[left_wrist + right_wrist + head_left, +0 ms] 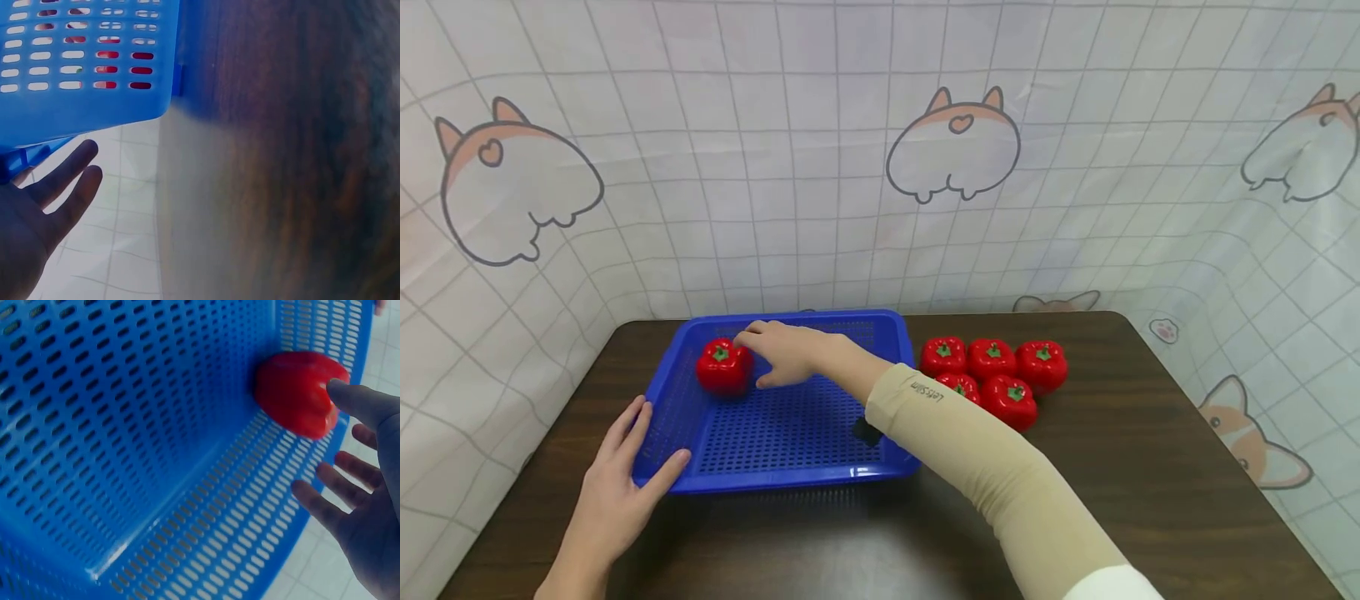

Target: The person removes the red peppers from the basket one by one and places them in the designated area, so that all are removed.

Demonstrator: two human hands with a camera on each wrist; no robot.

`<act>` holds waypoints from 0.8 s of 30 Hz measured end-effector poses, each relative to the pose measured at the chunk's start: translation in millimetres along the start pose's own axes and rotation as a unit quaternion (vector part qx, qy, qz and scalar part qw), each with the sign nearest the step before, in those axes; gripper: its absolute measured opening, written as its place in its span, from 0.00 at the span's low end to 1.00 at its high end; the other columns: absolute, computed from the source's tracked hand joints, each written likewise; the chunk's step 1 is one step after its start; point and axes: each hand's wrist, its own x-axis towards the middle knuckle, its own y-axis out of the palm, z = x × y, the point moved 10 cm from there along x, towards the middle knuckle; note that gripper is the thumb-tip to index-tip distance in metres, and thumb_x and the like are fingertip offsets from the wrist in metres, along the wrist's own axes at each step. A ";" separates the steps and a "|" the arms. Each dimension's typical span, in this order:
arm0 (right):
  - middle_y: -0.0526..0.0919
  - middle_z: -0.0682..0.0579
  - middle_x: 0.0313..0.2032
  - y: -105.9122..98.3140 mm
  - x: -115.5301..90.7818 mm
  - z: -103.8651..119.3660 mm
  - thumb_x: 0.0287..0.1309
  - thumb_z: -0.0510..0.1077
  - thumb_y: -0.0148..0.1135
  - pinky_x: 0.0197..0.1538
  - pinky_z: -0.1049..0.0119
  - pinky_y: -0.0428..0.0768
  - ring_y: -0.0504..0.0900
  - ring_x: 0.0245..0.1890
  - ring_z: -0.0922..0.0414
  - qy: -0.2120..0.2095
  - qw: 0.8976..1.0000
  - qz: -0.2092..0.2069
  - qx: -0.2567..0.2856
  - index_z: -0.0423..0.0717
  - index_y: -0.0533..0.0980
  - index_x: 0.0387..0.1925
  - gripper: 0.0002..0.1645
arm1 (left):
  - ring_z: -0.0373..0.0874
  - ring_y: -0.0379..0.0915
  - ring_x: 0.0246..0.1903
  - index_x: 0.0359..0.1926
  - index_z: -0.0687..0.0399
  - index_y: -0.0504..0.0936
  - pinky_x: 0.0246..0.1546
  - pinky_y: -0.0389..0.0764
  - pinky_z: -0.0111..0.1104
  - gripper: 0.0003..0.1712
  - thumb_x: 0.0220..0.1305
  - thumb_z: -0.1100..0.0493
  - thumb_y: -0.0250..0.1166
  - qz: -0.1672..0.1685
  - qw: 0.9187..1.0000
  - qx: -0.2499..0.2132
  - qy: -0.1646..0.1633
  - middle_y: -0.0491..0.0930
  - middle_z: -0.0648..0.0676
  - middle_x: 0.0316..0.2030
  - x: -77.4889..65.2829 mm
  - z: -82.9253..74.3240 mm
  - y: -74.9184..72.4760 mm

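A red bell pepper point(722, 368) with a green stem stands in the back left part of a blue perforated basket point(782, 479). My right hand point(786, 352) is over the basket, just right of the pepper, its fingers loosely extended. In the right wrist view the thumb overlaps the pepper point(294, 394), and nothing is gripped; whether it touches cannot be told. At the basket's front left corner, my left hand point(621, 479) rests with fingers spread along the rim. The left wrist view shows its straight fingers point(74, 190) beside the basket wall point(94, 107).
Several more red bell peppers point(992, 360) sit in a cluster on the dark wooden table point(1120, 433), right of the basket; my right forearm partly covers one. A small dark object point(867, 431) shows beneath that forearm. Behind the table hangs a white gridded cloth point(820, 233).
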 end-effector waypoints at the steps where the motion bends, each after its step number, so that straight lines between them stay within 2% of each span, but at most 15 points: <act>1: 0.59 0.49 0.76 1.7 2.5 1.3 0.69 0.51 0.67 0.70 0.60 0.70 0.60 0.74 0.53 0.001 1.000 0.000 -0.005 0.51 0.59 0.78 0.43 | 0.74 0.52 0.72 0.79 0.61 0.56 0.62 0.58 0.73 0.48 0.68 0.51 0.70 0.000 1.000 0.004 0.001 0.51 0.59 0.79 0.4 -0.1 -0.3; 10: 0.46 0.54 0.81 13.7 20.9 13.4 0.68 0.52 0.68 0.73 0.58 0.65 0.47 0.79 0.53 0.005 1.000 -0.003 -0.014 0.57 0.53 0.81 0.49 | 0.74 0.54 0.71 0.79 0.60 0.56 0.60 0.61 0.73 0.47 0.69 0.48 0.68 0.012 0.999 0.040 -0.003 0.51 0.60 0.79 1.1 0.1 0.2; 19: 0.43 0.55 0.82 24.4 34.3 26.4 0.68 0.52 0.67 0.74 0.66 0.60 0.44 0.80 0.55 0.002 0.999 0.002 -0.053 0.56 0.49 0.82 0.51 | 0.70 0.52 0.73 0.79 0.62 0.57 0.64 0.57 0.71 0.47 0.71 0.45 0.66 0.026 0.997 0.074 0.005 0.48 0.59 0.80 0.8 -0.8 1.2; 24: 0.44 0.55 0.81 27.2 36.8 27.1 0.69 0.52 0.66 0.74 0.65 0.60 0.43 0.80 0.54 0.009 0.998 -0.004 -0.060 0.57 0.49 0.82 0.50 | 0.72 0.53 0.72 0.79 0.62 0.56 0.63 0.59 0.72 0.47 0.71 0.45 0.65 0.032 0.996 0.078 0.000 0.48 0.59 0.80 0.6 0.4 2.3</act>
